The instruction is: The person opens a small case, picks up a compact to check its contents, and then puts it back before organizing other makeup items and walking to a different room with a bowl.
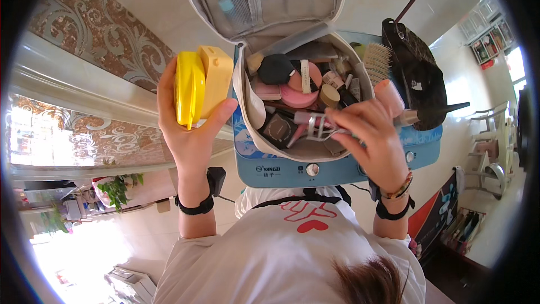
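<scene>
Eyelash curler [320, 128] is sitting pinched in R hand [376, 143] — thumb & fingertips are gripping it low over the open makeup bag [240, 82], fingers bent, back of hand facing up. L hand [191, 140] is grasping two things at once: yellow case [189, 89] on the outer side, pale yellow box [217, 82] on the side nearer the bag, both standing side by side btwn thumb & fingers. L grip is hovering just outside the bag's L wall, well apart from R grip.

L of R grip, stuff in the bag is lying jumbled. Black square compact [280, 127] is resting just L of the curler, nr the bag's front. Farther up & L of R grip, black puff [274, 69] is lying w/ pink round compact [298, 98] close by; small round jar [329, 95] is sitting nearer R fingers. Bag's lid [267, 3] is lying folded back, beyond both grips.

Just past R knuckles, pink cylinder [389, 97] is resting by the bag's R rim; hairbrush [377, 59] is lying beyond that, & black bag [415, 65] is slumping farther R. Blue stand [270, 176] is supporting the lot — its front knob [313, 169] is facing the body, below & L of R grip.
</scene>
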`<state>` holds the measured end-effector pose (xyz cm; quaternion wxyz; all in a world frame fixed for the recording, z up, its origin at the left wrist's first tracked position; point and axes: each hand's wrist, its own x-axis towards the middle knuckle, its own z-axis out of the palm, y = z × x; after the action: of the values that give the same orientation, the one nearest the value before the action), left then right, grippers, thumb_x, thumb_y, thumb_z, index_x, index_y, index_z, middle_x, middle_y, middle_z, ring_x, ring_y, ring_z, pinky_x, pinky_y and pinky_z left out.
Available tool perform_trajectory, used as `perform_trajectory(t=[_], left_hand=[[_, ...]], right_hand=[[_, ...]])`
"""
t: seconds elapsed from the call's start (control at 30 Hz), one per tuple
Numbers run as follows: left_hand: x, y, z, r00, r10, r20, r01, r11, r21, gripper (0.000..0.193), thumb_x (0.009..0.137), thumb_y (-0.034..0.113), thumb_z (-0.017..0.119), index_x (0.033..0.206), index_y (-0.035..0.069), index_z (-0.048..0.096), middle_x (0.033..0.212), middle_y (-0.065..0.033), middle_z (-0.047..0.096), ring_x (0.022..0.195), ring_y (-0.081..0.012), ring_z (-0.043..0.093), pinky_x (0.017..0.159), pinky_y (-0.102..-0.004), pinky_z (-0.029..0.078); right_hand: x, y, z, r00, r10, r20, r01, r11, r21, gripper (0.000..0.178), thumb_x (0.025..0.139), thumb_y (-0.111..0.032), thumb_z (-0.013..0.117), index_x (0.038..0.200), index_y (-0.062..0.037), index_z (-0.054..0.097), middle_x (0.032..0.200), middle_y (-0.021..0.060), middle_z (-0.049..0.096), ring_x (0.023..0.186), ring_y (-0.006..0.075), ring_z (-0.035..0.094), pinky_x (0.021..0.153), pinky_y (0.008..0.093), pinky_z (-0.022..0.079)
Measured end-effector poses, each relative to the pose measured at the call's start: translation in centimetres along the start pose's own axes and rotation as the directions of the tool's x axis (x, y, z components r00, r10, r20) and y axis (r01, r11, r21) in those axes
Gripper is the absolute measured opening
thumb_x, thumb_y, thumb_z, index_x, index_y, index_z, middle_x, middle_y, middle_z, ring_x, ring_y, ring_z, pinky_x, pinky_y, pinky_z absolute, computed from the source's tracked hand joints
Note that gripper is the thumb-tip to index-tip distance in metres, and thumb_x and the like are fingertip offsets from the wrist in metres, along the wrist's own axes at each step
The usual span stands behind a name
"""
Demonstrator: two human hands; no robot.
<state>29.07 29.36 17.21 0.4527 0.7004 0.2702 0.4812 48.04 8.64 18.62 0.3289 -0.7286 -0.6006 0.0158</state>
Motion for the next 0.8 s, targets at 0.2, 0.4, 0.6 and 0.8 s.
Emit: perform_trajectory(t=[0.2,0.4,0.6,0.8], left_hand=[[-0.2,0.6,0.2,1.000,-0.012,0.013,0.013,0.999,-0.039,0.084,0.064,0.010,0.086,0.135,0.000,0.041,0.123,-0.0088,0.053,0.111,-0.0173,0.053,0.097,-0.0299,0.042],[-0.2,0.3,0.6,0.999,0.027,0.030,-0.026,0.999,-0.036,0.084,0.064,0.009,0.086,0.134,0.000,0.041,0.123,-0.0092,0.053,0.111,-0.0174,0.053,0.097,-0.0301,0.042],[0.1,0.7,1.7,0.997,0.025,0.069,-0.019,0.995,-0.095,0.082,0.065,0.007,0.085,0.134,0.000,0.041,0.122,-0.0096,0.053,0.112,-0.0175,0.053,0.098,-0.0304,0.042],[0.2,1.2,1.4,0.994,0.063,0.093,-0.055,0.995,-0.085,0.081,0.065,0.005,0.084,0.134,0.000,0.041,0.121,-0.0098,0.054,0.111,-0.0173,0.054,0.097,-0.0306,0.043]], right_hand=[[0.2,-0.3,2.1,0.994,-0.088,0.071,0.095,0.990,-0.103,0.036,0.072,-0.012,0.073,0.107,-0.0101,0.064,0.096,0.0027,0.058,0.093,0.0232,0.055,0.089,0.0398,0.038],[1.8,-0.8,-1.0,0.993,0.051,0.111,-0.051,0.999,0.000,0.043,0.066,-0.017,0.078,0.106,-0.0081,0.065,0.099,0.0058,0.061,0.096,0.0258,0.055,0.090,0.0383,0.039],[4.3,0.1,1.5,0.965,-0.154,0.214,0.144,0.988,0.061,0.019,0.078,-0.010,0.067,0.096,-0.0051,0.067,0.104,0.0073,0.064,0.103,0.0274,0.055,0.092,0.0374,0.042],[5.9,0.5,4.8,0.972,-0.131,0.193,0.204,0.877,-0.434,0.035,0.071,-0.013,0.071,0.105,-0.0089,0.064,0.108,0.0039,0.061,0.111,0.0249,0.053,0.093,0.0368,0.044]])
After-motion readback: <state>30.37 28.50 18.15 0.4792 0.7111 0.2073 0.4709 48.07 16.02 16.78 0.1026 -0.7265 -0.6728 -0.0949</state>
